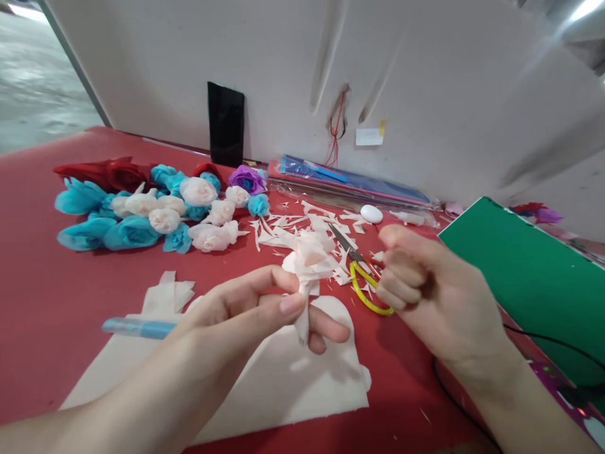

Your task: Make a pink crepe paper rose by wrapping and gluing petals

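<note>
L hand (246,309): pinches the twisted stem of a pale pink paper flower (309,252) betw. thumb and fingers, clamped on it; bloom points up, above the fingertips, stem end hangs below the thumb.
R hand (425,284): curled into a loose fist, fingers folded together, just right of the flower, not touching it; whether sth thin sits inside the fist – can't tell.
Flower position: held in the air over the red table (47,302), above the cream paper sheet (283,384), betw. both hands.
Scissors (362,277): yellow-handled, lying on the table just behind/beside the R knuckles, blades pointing away toward the wall.
Scraps (293,227): white paper offcuts scattered on the table behind the flower, around the scissor blades.
Blue pen (137,326): lies on the table left of the L hand, at the edge of the cream sheet.
Finished flowers (155,211): heap of blue, pale pink, red and one purple paper blooms, far left-centre of the table, well apart from the hands.
Paper packs (350,184): flat pkgs of coloured sheets along the wall, behind the scraps.
White egg-shaped item (371,214): on the table just in front of the packs.
Green board (534,277): right side, beside the R wrist.
Black cable (558,343): runs past the R forearm near the board.
Black panel (225,124): leans upright against the wall.
</note>
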Demonstrator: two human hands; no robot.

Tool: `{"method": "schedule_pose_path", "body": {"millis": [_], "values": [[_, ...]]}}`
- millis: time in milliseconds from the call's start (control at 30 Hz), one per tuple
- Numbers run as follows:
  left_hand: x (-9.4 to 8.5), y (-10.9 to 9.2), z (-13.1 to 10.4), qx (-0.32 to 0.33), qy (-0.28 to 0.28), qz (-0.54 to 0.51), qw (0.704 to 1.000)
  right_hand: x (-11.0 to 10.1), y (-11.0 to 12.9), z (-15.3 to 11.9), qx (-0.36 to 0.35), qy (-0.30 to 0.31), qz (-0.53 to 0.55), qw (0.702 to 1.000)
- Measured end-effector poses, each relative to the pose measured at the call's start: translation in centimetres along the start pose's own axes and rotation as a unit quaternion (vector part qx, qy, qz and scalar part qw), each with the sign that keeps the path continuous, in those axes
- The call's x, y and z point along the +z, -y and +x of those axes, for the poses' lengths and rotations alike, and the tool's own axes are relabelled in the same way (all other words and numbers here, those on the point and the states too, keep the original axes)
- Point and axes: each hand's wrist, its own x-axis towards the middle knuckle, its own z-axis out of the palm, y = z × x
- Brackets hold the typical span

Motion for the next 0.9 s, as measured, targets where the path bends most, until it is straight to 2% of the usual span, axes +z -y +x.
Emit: {"method": "schedule_pose_path", "body": {"millis": [167, 400, 500, 700, 900], "values": [[0.2, -0.1, -0.1, 0.005, 0.01, 0.041, 0.999, 1.0, -1.6, -0.4, 0.075, 0.015, -0.084, 0.994], [0.0, 0.1, -0.2, -0.006, 0.05, 0.045, 0.998, 1.5, -2.4, -1.3, 0.137, -0.016, -0.16, 0.977], [0.0, 0.2, 0.0, -0.01, 0.043, 0.048, 0.998, 1.8, -2.5, -1.5, 0.147, 0.002, -0.132, 0.98], [0.3, 0.2, 0.2, -0.011, 0.055, 0.052, 0.997, 2.8, -2.7, -1.7, 0.132, 0.055, 0.006, 0.99], [0.3, 0.3, 0.3, -0.001, 0.053, 0.056, 0.997, 2.7, -2.9, -1.9, 0.123, 0.07, 0.033, 0.989]]}}
